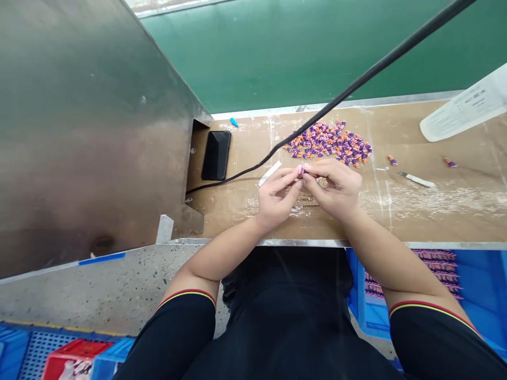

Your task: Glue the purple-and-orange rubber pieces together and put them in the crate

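Between left hand and right hand, pink-tipped piece points left

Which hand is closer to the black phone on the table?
Left. The left hand is off to one side of the black smartphone, not touching it; the right hand is farther from the phone, on the far side of the left hand.

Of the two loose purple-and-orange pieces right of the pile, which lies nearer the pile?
The left piece, just past the pile; the other piece lies much farther right, beyond the white-handled knife.
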A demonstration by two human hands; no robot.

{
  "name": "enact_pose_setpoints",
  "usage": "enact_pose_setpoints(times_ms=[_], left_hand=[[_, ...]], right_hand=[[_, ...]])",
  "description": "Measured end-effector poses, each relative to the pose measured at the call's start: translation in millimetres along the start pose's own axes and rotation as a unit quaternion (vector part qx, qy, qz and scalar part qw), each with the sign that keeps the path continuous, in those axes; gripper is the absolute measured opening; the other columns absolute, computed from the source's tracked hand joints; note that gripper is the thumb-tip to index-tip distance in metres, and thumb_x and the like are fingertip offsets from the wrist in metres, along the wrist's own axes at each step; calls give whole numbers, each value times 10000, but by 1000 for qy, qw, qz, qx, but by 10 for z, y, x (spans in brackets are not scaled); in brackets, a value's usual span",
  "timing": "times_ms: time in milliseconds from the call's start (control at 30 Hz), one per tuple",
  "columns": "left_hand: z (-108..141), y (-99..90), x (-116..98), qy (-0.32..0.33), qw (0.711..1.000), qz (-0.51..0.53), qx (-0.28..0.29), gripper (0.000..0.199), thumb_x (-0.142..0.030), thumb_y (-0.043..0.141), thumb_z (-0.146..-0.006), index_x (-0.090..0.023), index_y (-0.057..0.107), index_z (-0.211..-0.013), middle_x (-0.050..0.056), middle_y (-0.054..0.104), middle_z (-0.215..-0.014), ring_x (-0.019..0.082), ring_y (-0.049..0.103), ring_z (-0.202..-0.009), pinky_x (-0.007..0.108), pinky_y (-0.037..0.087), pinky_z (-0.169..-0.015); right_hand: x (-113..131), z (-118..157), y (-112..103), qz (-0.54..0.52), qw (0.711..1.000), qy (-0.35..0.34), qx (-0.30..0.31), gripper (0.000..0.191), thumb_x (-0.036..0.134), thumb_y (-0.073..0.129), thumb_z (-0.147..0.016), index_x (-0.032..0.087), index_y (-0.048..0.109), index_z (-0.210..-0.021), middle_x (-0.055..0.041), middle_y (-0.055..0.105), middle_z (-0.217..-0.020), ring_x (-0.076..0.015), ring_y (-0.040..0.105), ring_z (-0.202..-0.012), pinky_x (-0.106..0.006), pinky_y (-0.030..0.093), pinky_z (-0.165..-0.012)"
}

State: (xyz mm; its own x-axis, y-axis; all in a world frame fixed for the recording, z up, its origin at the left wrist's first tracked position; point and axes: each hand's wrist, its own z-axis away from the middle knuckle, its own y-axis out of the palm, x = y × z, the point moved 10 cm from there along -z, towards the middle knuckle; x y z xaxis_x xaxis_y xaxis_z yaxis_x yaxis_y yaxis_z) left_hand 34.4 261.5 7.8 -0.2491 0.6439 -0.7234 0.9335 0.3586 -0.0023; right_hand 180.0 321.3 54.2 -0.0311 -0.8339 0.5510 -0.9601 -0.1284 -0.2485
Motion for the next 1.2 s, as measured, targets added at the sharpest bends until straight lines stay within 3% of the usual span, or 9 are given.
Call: enact_pose_setpoints(times_ms=[167,300,400,533,733,867,967,1100,1200], left_hand=[[20,87,63,-8,999,2,41,507,-260,726,-1128,-341,679,-1626,104,802,-1411,193,815,-1225,265,719,-935],[10,48,120,-7,999,-5,33,526,-270,734,-1120,-347,662,-1636,90,798,-1379,172,807,-1181,245,702,-911],[-6,-11,170,-24,999,-19,16,491,-302,741,-1111,-364,698,-1597,78,794,-1348,166,792,-1147,245,689,-887],[-10,-24,229,-60,997,-40,15,422,-415,744,-1105,-333,760,-1519,89,804,-1303,180,787,-1127,260,682,-851],[-43,-87,262,-68,997,-29,-12,381,-479,800,-1066,-311,825,-1407,93,806,-1253,159,784,-1019,257,670,-810],[-62,-152,339,-102,994,-16,-34,388,-555,842,-1031,-289,861,-1314,102,811,-1219,170,784,-1012,271,660,-788],[-61,-234,376,-125,990,-28,-58,501,-660,862,-987,-226,861,-1236,104,814,-1187,179,779,-985,284,641,-732],[-87,-288,342,-119,989,-47,-71,429,-551,887,-996,-160,824,-1162,67,786,-1086,145,722,-882,271,582,-633],[-113,-293,379,-137,986,-52,-85,145,-252,806,-973,-158,820,-1082,52,783,-1013,147,698,-837,262,550,-586]], right_hand=[[-198,-72,-137,49,992,86,77,97,304,745,-1072,291,839,-1092,-17,871,-991,-205,829,-894,-369,680,-802],[-513,23,-768,163,965,145,148,88,297,741,-1011,278,826,-997,-45,835,-996,-220,785,-889,-370,657,-805],[-631,270,-1239,286,930,114,201,110,217,716,-924,271,771,-846,-55,783,-905,-227,735,-789,-373,615,-720],[-765,809,-1399,346,877,146,300,170,230,642,-956,273,768,-851,-118,783,-977,-321,762,-950,-475,659,-845],[-687,1098,-1728,332,900,253,123,571,159,625,-870,225,746,-1425,-150,799,-1298,-303,796,-1138,-479,695,-1004],[-682,1091,-1626,328,897,268,126,329,327,708,-959,215,821,-1246,-201,749,-1474,-363,715,-1403,-567,635,-1157],[-736,1099,-1616,305,901,284,118,220,367,716,-1011,206,831,-1108,-198,787,-1413,-342,737,-1375,-583,580,-1234],[-647,1497,-2297,229,907,352,-36,208,362,743,-1008,207,793,-1138,-102,858,-1126,-237,824,-1037,-416,690,-962],[-249,2089,-2978,277,860,412,-120,186,359,798,-958,209,784,-1067,-66,857,-992,-224,829,-892,-375,689,-849]])
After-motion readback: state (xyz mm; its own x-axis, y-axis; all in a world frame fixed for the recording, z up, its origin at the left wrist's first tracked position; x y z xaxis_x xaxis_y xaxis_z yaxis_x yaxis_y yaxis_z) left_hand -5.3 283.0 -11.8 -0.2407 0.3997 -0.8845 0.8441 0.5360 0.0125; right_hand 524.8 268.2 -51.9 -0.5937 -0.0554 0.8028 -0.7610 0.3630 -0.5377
